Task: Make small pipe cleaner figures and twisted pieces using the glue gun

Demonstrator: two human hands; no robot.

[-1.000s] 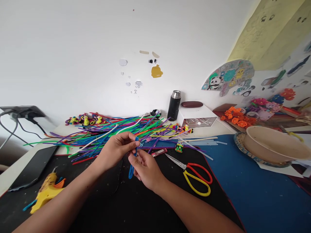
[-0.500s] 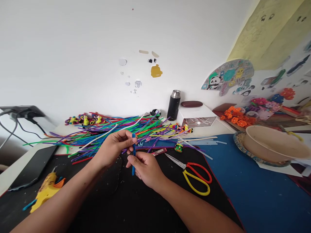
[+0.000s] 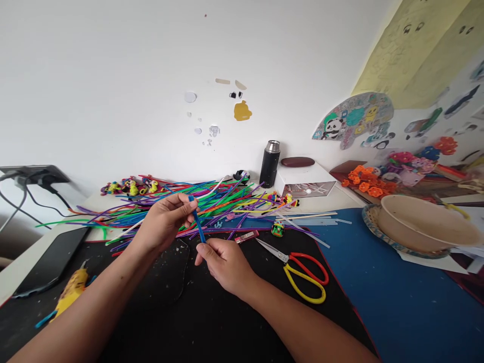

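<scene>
Between my two hands runs a blue pipe cleaner (image 3: 198, 225), held at a slant above the black mat. My left hand (image 3: 165, 217) pinches its upper end between thumb and fingers. Lower down, my right hand (image 3: 227, 259) grips the other end, with the thumb pressed on it; the tip there is hidden by the fingers. Behind both hands spreads a heap of pipe cleaners (image 3: 234, 194) in green, purple, blue, red and white. Scissors (image 3: 291, 267) with one red and one yellow handle lie to the right of my right hand, blades partly apart.
A yellow glue gun (image 3: 71, 290) lies at left beside a dark phone (image 3: 53, 259). Toward the wall stand a black thermos (image 3: 269, 165) and a white box (image 3: 302, 179). A small green figure (image 3: 277, 229) sits near the scissors. At right is a beige bowl (image 3: 419, 232).
My left hand has moved left and slightly up, away from my right hand. More of the blue pipe cleaner shows between them, and it now slants instead of standing nearly upright.
</scene>
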